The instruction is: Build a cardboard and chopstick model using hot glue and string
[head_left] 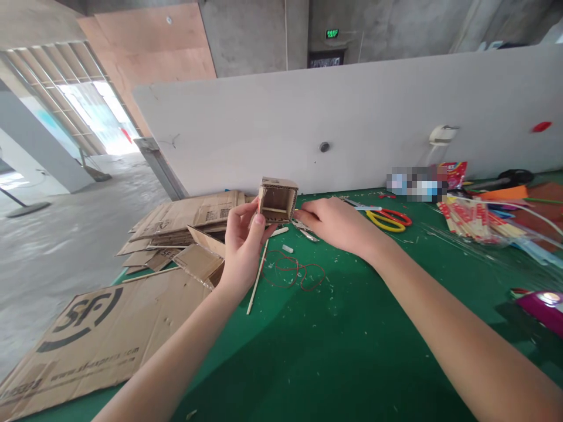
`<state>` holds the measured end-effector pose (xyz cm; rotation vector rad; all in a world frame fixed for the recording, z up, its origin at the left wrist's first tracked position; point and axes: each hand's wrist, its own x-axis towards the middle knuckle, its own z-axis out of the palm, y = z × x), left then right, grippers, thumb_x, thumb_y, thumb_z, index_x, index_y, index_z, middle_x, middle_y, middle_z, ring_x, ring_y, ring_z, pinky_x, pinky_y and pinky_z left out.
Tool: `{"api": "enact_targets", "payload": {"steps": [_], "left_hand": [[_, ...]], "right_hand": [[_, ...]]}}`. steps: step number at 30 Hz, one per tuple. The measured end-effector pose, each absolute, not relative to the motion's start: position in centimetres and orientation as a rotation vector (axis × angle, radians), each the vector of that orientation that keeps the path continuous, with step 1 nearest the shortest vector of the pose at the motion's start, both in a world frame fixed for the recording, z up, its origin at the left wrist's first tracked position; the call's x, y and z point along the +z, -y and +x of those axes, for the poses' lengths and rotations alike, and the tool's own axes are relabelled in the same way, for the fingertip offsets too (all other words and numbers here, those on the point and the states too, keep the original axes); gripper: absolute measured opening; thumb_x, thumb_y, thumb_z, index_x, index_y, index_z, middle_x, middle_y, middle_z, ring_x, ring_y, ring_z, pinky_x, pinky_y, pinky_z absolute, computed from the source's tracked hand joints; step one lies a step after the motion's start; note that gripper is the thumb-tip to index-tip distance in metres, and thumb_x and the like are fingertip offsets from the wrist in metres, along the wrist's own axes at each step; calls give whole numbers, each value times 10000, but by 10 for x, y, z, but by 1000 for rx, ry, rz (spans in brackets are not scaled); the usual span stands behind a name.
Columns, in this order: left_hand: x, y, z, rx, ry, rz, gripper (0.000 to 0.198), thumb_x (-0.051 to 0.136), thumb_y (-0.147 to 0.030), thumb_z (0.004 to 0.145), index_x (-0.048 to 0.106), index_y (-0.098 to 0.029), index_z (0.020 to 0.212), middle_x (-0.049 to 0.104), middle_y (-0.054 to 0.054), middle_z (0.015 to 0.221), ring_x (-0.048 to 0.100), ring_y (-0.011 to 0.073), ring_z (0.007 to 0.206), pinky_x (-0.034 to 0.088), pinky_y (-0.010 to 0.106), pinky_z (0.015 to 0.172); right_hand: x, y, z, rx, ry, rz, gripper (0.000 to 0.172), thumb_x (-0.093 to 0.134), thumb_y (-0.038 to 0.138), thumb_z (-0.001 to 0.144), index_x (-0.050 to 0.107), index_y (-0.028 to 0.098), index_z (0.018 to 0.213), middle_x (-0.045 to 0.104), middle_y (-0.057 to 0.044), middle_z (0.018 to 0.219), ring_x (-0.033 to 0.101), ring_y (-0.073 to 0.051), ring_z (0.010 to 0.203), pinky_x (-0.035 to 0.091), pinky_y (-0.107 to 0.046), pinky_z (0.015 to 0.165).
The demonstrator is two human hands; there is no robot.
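My left hand (243, 243) is raised over the green table (352, 340), its fingers closed on a small open cardboard box (278, 200) with a shelf inside. My right hand (336, 224) reaches to the box's right side, fingers curled down onto a small metal tool (307, 230) lying on the table; whether it grips the tool is unclear. A thin wooden stick (258, 275), red rubber bands (295, 272) and short white stubs (287, 248) lie just below the hands.
Flat cardboard sheets (101, 340) and cut pieces (185, 225) cover the table's left end. Yellow and red scissors (389, 219), a bundle of chopsticks (475, 220) and coloured craft items lie right. A white partition (352, 111) backs the table. A purple device (543, 308) sits at the right edge.
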<state>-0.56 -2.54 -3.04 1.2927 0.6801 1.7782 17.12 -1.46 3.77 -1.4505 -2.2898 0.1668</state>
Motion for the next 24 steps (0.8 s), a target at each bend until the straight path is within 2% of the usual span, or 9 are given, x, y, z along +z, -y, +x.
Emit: {"api": "enact_targets", "payload": {"steps": [4,6,11,16,20,24], "left_hand": [[-31,27,-9,1745,-676,1380,222,661,-348,863,561,-270,1045,623,22,1221,643,159,1051,562,313,885],[-32,27,-10,1731,-656,1402,215,667,-326,862,564,-264,1041,621,25,1233,645,157,1053,560,304,880],[-29,25,-12,1706,-633,1417,257,723,-284,815,557,-243,1006,621,37,1254,665,140,1007,550,290,891],[-26,25,-12,1675,-653,1433,349,772,-255,754,537,-244,1013,620,36,1242,671,128,950,564,263,849],[-25,29,-11,1591,-643,1444,269,709,-284,816,586,-242,1052,592,55,1282,662,159,1005,577,335,892],[-24,29,-11,1627,-695,1441,201,715,-272,805,632,-213,979,622,68,1251,676,177,989,599,328,840]], "right_hand": [[33,10,173,-81,2389,-1375,418,333,426,988,695,220,951,683,-67,751,570,-172,618,232,-279,558],[35,11,175,-93,2439,-1347,405,328,411,990,685,220,986,684,-68,747,570,-176,620,236,-276,561],[43,16,181,158,2485,-1293,340,353,353,968,656,217,1042,694,-56,788,561,-164,644,296,-269,598],[40,13,184,409,2452,-1248,280,415,305,914,673,202,950,687,-37,780,538,-152,644,349,-275,655],[32,1,186,475,2378,-1247,279,415,296,902,675,196,912,695,-48,864,562,-171,743,391,-291,727],[23,-9,188,552,2352,-1174,243,474,268,849,659,186,984,677,-50,897,553,-180,802,412,-293,749]]}}
